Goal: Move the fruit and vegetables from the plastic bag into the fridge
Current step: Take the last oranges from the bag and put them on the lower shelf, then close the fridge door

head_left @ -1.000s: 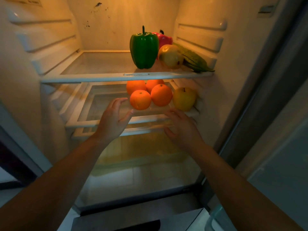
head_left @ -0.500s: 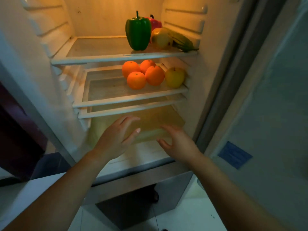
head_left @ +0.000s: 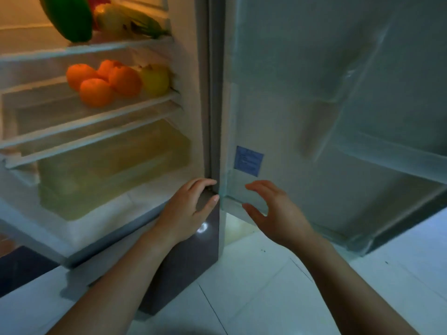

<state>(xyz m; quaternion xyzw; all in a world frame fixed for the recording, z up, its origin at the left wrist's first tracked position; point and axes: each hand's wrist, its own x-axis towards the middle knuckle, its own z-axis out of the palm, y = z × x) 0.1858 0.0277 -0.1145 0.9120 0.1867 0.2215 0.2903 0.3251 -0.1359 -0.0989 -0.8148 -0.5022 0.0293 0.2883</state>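
Right, both hands are low at the hinge side of the open fridge (head_left: 191,112). Left hand (head_left: 183,211) sits at about six o'clock in the view, fingers loosely bent and spread, nothing in the grasp. Its fingertips (head_left: 210,183) lie over the grey door seal (head_left: 212,117) at the cabinet's bottom corner, and whether they actually touch it I cannot tell. Right hand (head_left: 278,218), just at three o'clock of the left, is likewise empty: fingers gently curved, thumb held wide, palm towards the lower edge of the door (head_left: 338,93), contact unclear.

Up at eleven o'clock, the produce is in the fridge. On the upper shelf (head_left: 84,48) a green pepper (head_left: 70,18) stands, cut off by the top of the view. At its three o'clock comes a yellowish fruit (head_left: 113,19), then a long green vegetable (head_left: 147,26) lying against the side wall, with a sliver of something red (head_left: 96,0) behind. One level down, on the middle shelf (head_left: 96,117), four oranges (head_left: 96,91) huddle touching one another, and a yellow apple (head_left: 154,79) presses in at their three o'clock, near the wall. At nine o'clock of the left hand, a clear crisper drawer (head_left: 108,170) glows yellow.

Door stands wide open at two o'clock, its face covered in wrinkled film, a blue sticker (head_left: 248,160) at twelve o'clock of the right hand. White floor tiles (head_left: 266,286) at five o'clock. Everything is a bit motion-blurred.
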